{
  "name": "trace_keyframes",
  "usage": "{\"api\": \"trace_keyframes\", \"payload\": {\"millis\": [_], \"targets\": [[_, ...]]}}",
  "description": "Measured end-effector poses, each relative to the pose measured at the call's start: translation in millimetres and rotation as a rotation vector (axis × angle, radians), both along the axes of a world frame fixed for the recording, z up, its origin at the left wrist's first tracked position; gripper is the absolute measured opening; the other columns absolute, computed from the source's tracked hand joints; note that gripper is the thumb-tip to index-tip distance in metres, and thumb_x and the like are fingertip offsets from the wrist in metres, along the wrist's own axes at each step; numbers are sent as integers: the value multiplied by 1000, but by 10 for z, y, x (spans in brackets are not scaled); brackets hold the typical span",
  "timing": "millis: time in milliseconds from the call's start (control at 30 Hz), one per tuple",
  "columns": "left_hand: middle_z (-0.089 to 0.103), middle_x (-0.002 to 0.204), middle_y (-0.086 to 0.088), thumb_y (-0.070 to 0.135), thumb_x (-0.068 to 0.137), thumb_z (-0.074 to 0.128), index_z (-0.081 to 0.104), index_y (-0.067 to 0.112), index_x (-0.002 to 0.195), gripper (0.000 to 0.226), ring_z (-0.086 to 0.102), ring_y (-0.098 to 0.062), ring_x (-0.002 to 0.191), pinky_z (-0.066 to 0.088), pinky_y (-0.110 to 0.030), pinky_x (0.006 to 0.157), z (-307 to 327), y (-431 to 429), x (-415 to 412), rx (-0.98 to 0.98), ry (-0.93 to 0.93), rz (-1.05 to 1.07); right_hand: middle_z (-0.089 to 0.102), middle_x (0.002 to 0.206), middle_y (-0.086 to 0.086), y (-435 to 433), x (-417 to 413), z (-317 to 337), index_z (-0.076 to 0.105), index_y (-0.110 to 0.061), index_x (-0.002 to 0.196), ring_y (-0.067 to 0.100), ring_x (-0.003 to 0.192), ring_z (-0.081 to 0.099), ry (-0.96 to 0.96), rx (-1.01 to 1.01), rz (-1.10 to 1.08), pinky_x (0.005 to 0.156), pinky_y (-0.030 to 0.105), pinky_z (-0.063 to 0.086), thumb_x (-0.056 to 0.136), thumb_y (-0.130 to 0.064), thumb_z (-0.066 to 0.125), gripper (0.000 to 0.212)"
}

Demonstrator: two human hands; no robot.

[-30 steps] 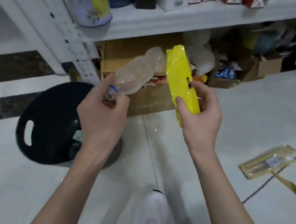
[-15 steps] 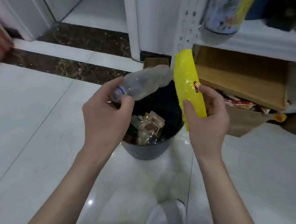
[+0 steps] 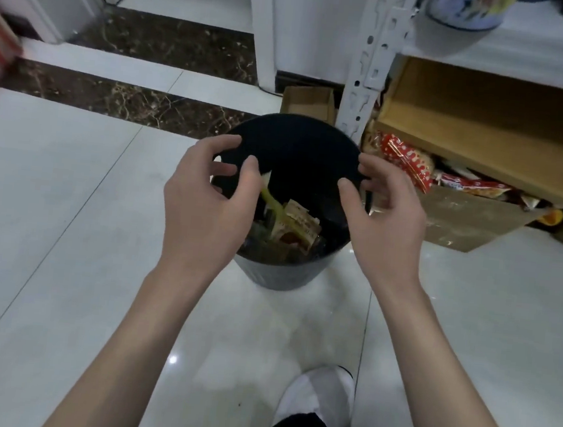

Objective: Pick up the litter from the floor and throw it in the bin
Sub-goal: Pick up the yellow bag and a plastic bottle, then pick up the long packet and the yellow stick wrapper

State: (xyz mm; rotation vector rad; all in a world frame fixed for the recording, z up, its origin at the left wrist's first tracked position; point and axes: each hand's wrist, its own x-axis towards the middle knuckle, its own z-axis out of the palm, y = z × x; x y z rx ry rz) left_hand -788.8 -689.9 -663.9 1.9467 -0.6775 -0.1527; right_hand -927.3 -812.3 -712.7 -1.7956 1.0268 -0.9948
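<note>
Head view: left hand, right hand over black bin, fingers spread, empty; wrappers, seemingly, inside; withdraw upward.

both hands — left hand, right hand — empty, fingers loose, over the bin.

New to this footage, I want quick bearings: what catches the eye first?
The left hand and right hand hover empty, fingers loose, over a black bin at centre. Wrappers lie inside it; right of it, red snack packets sit in a cardboard box under a shelf.
</note>
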Motion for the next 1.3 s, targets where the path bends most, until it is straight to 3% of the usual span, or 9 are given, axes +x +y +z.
{"api": "trace_keyframes", "payload": {"millis": [233, 400, 567, 767, 1033, 1133, 1300], "targets": [[61, 121, 13, 37, 95, 61, 61, 29, 126, 32, 62, -2, 100, 58, -33, 77, 18, -175, -214, -2, -46, -165, 66, 117, -11, -37, -353, 92, 63, -25, 128, 2, 107, 61, -45, 47, -137, 92, 21, 54, 92, -26, 75, 37], [57, 127, 15, 37, 95, 62, 58, 30, 128, 34, 59, 1, 105, 50, -13, 77, 65, -420, -562, 9, -72, -328, 66, 116, -12, -70, -856, 159, 63, -29, 127, 4, 104, 62, -54, 27, -293, 90, 22, 53, 91, -29, 75, 38], [54, 124, 18, 37, 95, 61, 55, 39, 122, 28, 57, 2, 105, 46, -6, 76, 115, -664, -1076, -11, -51, -521, 67, 117, -9, -30, -1505, 229, 62, -27, 128, 5, 106, 63, -46, 3, -466, 84, 10, 46, 92, -31, 75, 39], [53, 123, 18, 38, 96, 60, 57, 37, 125, 29, 56, -3, 111, 52, -26, 92, 89, -967, -1781, -13, -61, -764, 66, 117, -10, 147, -2294, 239, 62, -27, 127, 4, 104, 63, -59, 4, -697, 85, 15, 48, 91, -31, 74, 38], [55, 121, 11, 33, 97, 60, 59, 31, 125, 29, 56, -4, 106, 55, -39, 89, -93, -1203, -2837, -37, -76, -1071, 67, 115, -10, 490, -3282, 77, 64, -30, 123, 6, 102, 65, -101, 16, -1029, 84, 19, 47, 90, -32, 75, 35], [54, 124, 13, 35, 96, 59, 58, 33, 126, 30, 57, -6, 107, 53, -33, 87, -278, -1216, -3206, -16, -65, -1176, 68, 114, -11, 660, -3584, -33, 64, -30, 121, 6, 101, 66, -135, 27, -1159, 86, 22, 48, 88, -30, 76, 35], [56, 124, 14, 34, 94, 60, 60, 29, 122, 28, 59, -7, 103, 48, -25, 81, -641, -1222, -3830, 3, -78, -1323, 69, 114, -9, 959, -4043, -211, 65, -28, 122, 6, 102, 67, -168, 50, -1353, 81, 15, 47, 88, -27, 77, 36]]}}
